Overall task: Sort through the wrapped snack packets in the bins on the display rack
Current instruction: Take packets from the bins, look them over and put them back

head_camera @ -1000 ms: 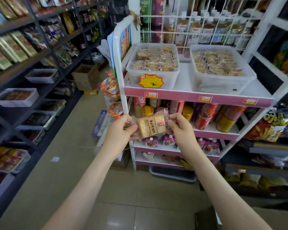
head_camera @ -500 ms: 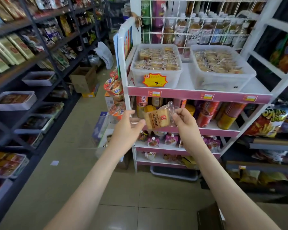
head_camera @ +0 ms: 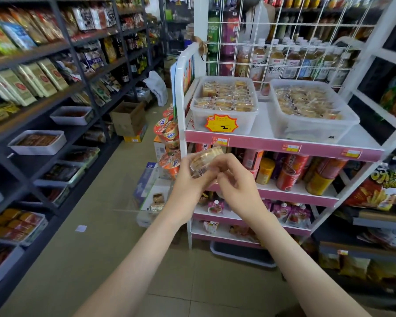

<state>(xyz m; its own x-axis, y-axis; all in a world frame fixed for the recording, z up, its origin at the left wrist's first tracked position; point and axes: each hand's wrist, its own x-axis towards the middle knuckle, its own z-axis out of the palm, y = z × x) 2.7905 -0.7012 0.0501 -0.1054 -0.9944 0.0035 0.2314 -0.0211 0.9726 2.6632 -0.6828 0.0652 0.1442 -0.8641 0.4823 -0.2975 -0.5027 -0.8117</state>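
Snack packet (head_camera: 205, 159): one, clear crinkly wrapper over a pale square biscuit, held before the display rack (head_camera: 284, 148), second shelf level. Left hand (head_camera: 188, 183) grips it with curled fingers; right hand (head_camera: 237, 187) pinches its edge. Two translucent rectangular plastic tubs on top, left bin (head_camera: 224, 121) and right bin (head_camera: 316, 130), both holding wrapped packets.

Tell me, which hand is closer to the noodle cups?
Left. The left hand holds the snack packet just right of the stacked noodle cups. The right hand pinches the packet's other side, farther from them.
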